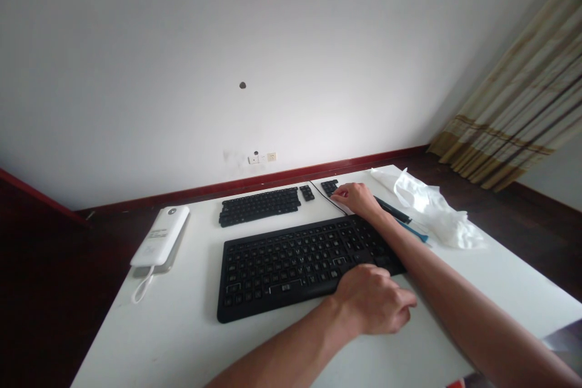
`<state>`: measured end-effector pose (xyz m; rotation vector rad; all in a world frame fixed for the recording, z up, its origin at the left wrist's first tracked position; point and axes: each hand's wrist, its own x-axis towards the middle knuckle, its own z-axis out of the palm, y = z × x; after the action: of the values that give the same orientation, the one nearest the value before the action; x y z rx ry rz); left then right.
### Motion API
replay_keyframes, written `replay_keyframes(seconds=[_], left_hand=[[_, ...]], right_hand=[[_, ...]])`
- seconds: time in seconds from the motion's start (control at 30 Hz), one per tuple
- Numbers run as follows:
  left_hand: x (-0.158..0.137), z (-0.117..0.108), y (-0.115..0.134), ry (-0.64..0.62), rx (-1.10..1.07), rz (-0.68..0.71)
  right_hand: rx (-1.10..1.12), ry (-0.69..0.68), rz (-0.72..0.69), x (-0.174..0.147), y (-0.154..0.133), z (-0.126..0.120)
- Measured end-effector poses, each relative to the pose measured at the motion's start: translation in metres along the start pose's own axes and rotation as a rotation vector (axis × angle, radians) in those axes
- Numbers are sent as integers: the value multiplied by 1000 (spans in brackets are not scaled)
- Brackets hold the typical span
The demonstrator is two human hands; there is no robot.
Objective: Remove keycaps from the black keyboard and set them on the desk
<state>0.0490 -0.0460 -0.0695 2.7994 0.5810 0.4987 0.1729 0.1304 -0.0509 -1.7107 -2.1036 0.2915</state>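
A black keyboard base with its keycaps off lies across the middle of the white table. My left hand is closed beside its front right edge, and whatever the curled fingers hold is hidden. Beyond the base's far right corner, my right hand has its fingers pinched together at a small block of black keycaps; anything between the fingertips is too small to make out. To the left lie a large block of keycaps and a narrow group of keycaps, laid out in rows.
A white power bank with a looped cable lies at the table's left edge. Crumpled white plastic sits at the right, near a blue tool and a black strip. A thin cable runs behind the base.
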Motion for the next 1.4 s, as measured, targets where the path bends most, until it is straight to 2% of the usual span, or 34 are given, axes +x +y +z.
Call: replay_keyframes(seconds=[0.43,0.57,0.7,0.9,1.13,1.27,1.4], left_hand=[[0,2,-1,-2,-7,-1],[0,1,-1,1,2,7],[0,0,-1,-3,2,10],[1,-3,-1,7,-39,3],[1,-3,0,1,-48,-22],[0,-5,1,5,-40,-21],[0,-9,2,1,-43,-19]], right_hand=[[1,17,-16,1,1,1],[29,21,-69,-1,4,-11],[93,14,-151,-8,10,-37],[110,-51,-180,-49,11,-73],[119,-224,-278,-128,12,-78],[90,-170,-255,-153,8,-75],[51,-117,-260,-156,-3,-73]])
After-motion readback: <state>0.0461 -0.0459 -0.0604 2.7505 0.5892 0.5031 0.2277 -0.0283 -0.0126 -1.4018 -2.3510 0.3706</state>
